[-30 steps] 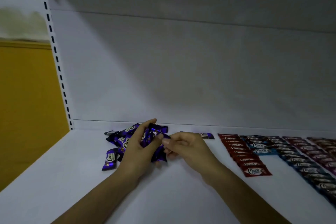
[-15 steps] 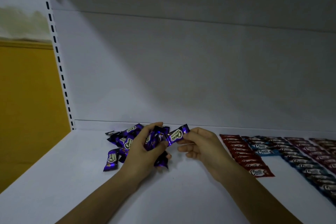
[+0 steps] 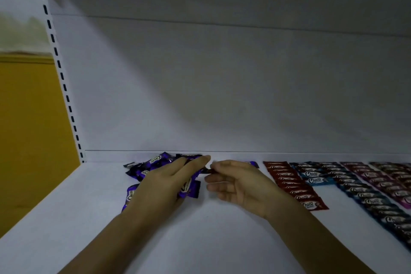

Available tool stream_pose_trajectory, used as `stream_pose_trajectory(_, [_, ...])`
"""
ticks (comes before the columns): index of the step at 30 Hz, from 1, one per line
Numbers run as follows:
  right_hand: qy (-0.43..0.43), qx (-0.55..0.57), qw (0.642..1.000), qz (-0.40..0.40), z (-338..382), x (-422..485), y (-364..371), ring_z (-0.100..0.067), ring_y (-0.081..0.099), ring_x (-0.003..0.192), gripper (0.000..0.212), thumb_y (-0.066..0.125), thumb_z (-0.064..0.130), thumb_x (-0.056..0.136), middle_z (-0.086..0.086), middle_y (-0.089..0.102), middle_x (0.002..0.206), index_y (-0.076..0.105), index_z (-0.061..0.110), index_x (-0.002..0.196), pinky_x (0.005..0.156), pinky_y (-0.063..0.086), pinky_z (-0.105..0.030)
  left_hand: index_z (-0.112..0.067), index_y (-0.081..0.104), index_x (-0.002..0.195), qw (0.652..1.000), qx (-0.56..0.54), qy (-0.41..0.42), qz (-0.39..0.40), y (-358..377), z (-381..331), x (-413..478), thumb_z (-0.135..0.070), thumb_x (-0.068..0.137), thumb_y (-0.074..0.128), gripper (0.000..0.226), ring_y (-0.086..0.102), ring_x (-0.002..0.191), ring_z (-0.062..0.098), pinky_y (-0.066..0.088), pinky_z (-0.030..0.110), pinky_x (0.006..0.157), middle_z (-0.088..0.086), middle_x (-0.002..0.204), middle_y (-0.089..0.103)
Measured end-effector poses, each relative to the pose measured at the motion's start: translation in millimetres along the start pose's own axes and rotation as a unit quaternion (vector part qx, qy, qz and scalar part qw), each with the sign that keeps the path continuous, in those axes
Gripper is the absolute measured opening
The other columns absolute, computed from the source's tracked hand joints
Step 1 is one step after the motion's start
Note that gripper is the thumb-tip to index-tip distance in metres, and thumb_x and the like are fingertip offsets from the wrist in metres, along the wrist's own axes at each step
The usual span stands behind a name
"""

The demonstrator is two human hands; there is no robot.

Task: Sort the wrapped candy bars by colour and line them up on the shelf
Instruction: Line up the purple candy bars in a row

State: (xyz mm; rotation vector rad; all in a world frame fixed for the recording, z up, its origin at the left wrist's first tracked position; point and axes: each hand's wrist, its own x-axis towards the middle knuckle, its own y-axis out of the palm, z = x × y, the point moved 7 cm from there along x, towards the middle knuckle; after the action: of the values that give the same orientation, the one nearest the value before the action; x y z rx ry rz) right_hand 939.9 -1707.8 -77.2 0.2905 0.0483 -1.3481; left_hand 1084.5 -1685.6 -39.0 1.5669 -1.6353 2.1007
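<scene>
Left hand (image 3: 169, 182) seems to clasp the loose purple bars (image 3: 146, 168) at the back left of the shelf (image 3: 111, 218), right hand (image 3: 242, 182) pinching a single bar (image 3: 208, 171) by its dark end — so thin a hold could slip, or drag neighbours loose.

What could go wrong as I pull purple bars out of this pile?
The left hand grips the purple bunch; the right hand pinches one bar's end, and pulling may spill others over the shelf. The right wrist sits near the red row, so a sideways sweep could knock it crooked.
</scene>
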Motion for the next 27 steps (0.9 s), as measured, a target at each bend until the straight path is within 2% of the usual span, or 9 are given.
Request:
stream_pose_trajectory(2, [-0.035, -0.006, 0.999, -0.042, 1.9, 1.4, -4.2, -0.016, 0.071, 0.071, 0.014, 0.062, 0.011, 0.089, -0.007, 0.074, 0.08, 0.062, 0.009, 0.103, 0.057, 0.054, -0.022, -0.034, 0.051, 0.13, 0.996, -0.067, -0.059, -0.013, 2.7, 7.6, -2.5, 0.017, 0.055, 0.074, 0.093, 0.062, 0.09, 0.006, 0.055, 0.021, 0.072, -0.007, 0.105, 0.068])
stream_pose_trajectory(4, [-0.071, -0.02, 0.992, -0.1, 7.7, 0.9, -13.3, -0.015, 0.071, 0.068, 0.018, 0.062, 0.006, 0.089, -0.004, 0.074, 0.075, 0.056, 0.011, 0.105, 0.056, 0.054, -0.02, -0.035, 0.052, 0.129, 0.984, -0.132, -0.113, -0.049, 3.2, 15.0, -5.0, 0.014, 0.066, 0.072, 0.083, 0.051, 0.105, -0.011, 0.038, 0.001, 0.089, -0.021, 0.115, 0.059])
stream_pose_trajectory(12, [-0.128, -0.049, 0.969, -0.207, 19.2, -0.5, -40.5, -0.006, 0.068, 0.062, 0.022, 0.069, 0.005, 0.082, -0.005, 0.072, 0.086, 0.057, 0.017, 0.096, 0.055, 0.046, -0.013, -0.044, 0.044, 0.124, 0.976, -0.156, -0.15, 0.0, 13.8, 19.6, -6.6, 0.013, 0.066, 0.066, 0.085, 0.039, 0.107, -0.027, 0.028, -0.006, 0.088, -0.038, 0.115, 0.048])
stream_pose_trajectory(15, [-0.137, -0.035, 0.96, -0.243, 28.1, -1.1, -58.4, -0.011, 0.062, 0.068, 0.007, 0.067, 0.01, 0.082, -0.004, 0.069, 0.078, 0.063, 0.015, 0.081, 0.062, 0.043, -0.021, -0.048, 0.041, 0.124, 0.977, -0.156, -0.144, 0.027, 18.4, 17.6, -7.3, 0.011, 0.066, 0.065, 0.086, 0.038, 0.105, -0.026, 0.027, -0.006, 0.086, -0.042, 0.112, 0.045])
stream_pose_trajectory(18, [-0.146, -0.026, 0.943, -0.297, 38.4, -7.9, -86.7, -0.015, 0.054, 0.065, 0.006, 0.064, 0.009, 0.083, -0.002, 0.064, 0.068, 0.068, 0.012, 0.083, 0.065, 0.039, -0.026, -0.049, 0.04, 0.124, 0.976, -0.159, -0.143, 0.031, 19.4, 18.2, -7.6, 0.009, 0.069, 0.066, 0.084, 0.038, 0.098, -0.031, 0.029, -0.006, 0.082, -0.044, 0.106, 0.044])
stream_pose_trajectory(21, [-0.154, -0.193, 0.928, -0.279, 45.4, -9.6, -90.1, -0.014, 0.054, 0.063, 0.012, 0.066, 0.007, 0.083, 0.003, 0.064, 0.065, 0.073, 0.016, 0.083, 0.057, 0.039, -0.021, -0.05, 0.039, 0.124, 0.977, -0.156, -0.141, 0.032, 19.0, 19.2, -7.4, 0.005, 0.073, 0.068, 0.08, 0.037, 0.099, -0.031, 0.029, -0.006, 0.082, -0.045, 0.107, 0.043])
stream_pose_trajectory(22, [-0.17, -0.282, 0.908, -0.259, 46.4, -8.4, -83.6, -0.013, 0.057, 0.069, 0.014, 0.067, 0.005, 0.083, 0.003, 0.065, 0.072, 0.074, 0.017, 0.085, 0.059, 0.041, -0.019, -0.049, 0.039, 0.124, 0.977, -0.155, -0.14, 0.033, 19.4, 19.7, -7.7, 0.005, 0.072, 0.068, 0.08, 0.037, 0.099, -0.03, 0.028, -0.007, 0.082, -0.045, 0.108, 0.043])
stream_pose_trajectory(25, [-0.185, -0.565, 0.785, -0.174, 36.2, -0.5, -55.2, -0.011, 0.059, 0.085, 0.017, 0.069, 0.015, 0.084, 0.009, 0.062, 0.087, 0.076, 0.026, 0.095, 0.079, 0.045, -0.023, -0.05, 0.039, 0.125, 0.979, -0.149, -0.137, 0.037, 20.9, 20.7, -8.9, 0.005, 0.072, 0.068, 0.081, 0.037, 0.101, -0.027, 0.027, -0.007, 0.083, -0.046, 0.11, 0.041])
stream_pose_trajectory(27, [-0.148, -0.612, 0.77, -0.105, 22.9, 2.6, -44.1, -0.006, 0.06, 0.088, 0.02, 0.069, 0.017, 0.081, 0.013, 0.065, 0.09, 0.075, 0.03, 0.096, 0.087, 0.045, -0.024, -0.049, 0.04, 0.127, 0.98, -0.145, -0.132, 0.038, 22.0, 21.5, -9.0, 0.004, 0.072, 0.069, 0.081, 0.039, 0.103, -0.023, 0.027, -0.007, 0.084, -0.044, 0.112, 0.042])
